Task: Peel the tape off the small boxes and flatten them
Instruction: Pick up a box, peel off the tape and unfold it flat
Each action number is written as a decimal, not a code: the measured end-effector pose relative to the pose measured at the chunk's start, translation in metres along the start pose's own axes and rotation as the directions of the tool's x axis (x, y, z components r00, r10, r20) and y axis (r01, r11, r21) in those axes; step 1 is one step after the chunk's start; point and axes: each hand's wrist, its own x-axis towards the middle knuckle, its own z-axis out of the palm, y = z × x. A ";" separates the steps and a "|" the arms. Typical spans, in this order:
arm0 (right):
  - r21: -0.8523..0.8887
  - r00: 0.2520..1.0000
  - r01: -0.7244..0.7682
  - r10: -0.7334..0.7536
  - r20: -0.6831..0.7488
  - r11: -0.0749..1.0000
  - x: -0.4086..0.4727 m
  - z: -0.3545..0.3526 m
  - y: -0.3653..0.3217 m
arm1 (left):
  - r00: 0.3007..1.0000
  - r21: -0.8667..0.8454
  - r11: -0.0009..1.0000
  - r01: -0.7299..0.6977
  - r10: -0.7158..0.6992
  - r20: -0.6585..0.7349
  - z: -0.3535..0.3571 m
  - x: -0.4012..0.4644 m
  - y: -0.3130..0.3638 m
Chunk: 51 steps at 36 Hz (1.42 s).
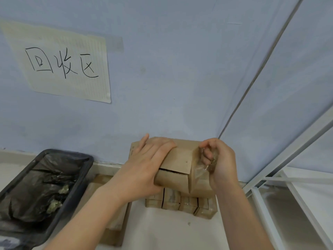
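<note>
Pretty cramped here: black bin (36,186) crowds the left, white rack (288,188) boxes in the right, taped boxes (180,202) sit against the wall (171,87), only the near floor (171,231) is open.

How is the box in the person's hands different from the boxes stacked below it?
The held box is lifted, its flap seam gaping; the stacked boxes sit on the floor, closed. Tape is being peeled off the held box by the right hand, while the stacked boxes remain taped. The left hand steadies it. Both are brown cardboard.
</note>
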 end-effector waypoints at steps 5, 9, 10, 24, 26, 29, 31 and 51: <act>-0.087 0.978 0.058 -0.039 0.203 0.995 -0.010 0.000 -0.006 | 0.996 -0.007 1.000 0.004 -0.005 -0.092 -0.009 0.000 -0.003; -0.223 0.924 0.047 0.042 0.379 0.974 -0.016 0.002 -0.009 | 0.994 0.022 0.999 0.023 -0.021 -0.104 -0.012 -0.002 -0.010; -0.264 0.931 0.055 0.046 0.362 0.963 -0.017 0.003 -0.008 | 0.994 0.028 0.999 0.023 -0.020 -0.104 -0.013 -0.002 -0.012; 0.065 0.989 -0.087 0.079 0.124 0.994 -0.006 -0.014 -0.009 | 0.986 -0.038 0.998 0.057 -0.063 -0.155 -0.020 -0.005 -0.023; 0.200 0.993 -0.115 0.106 0.058 0.973 0.000 -0.024 -0.013 | 0.979 -0.040 0.998 0.058 -0.064 -0.192 -0.023 -0.006 -0.025; 0.017 0.995 -0.079 0.080 -0.059 0.997 0.005 -0.030 -0.009 | 0.976 -0.031 0.999 0.045 -0.050 -0.213 -0.024 -0.005 -0.025; -0.098 0.994 -0.034 0.023 -0.109 0.995 0.004 -0.027 -0.008 | 0.976 -0.008 0.999 0.037 -0.038 -0.214 -0.021 -0.005 -0.024; -0.614 0.962 0.203 -0.038 0.271 0.763 -0.004 -0.019 0.001 | 0.995 -0.026 1.000 0.003 -0.005 -0.098 -0.027 -0.010 -0.028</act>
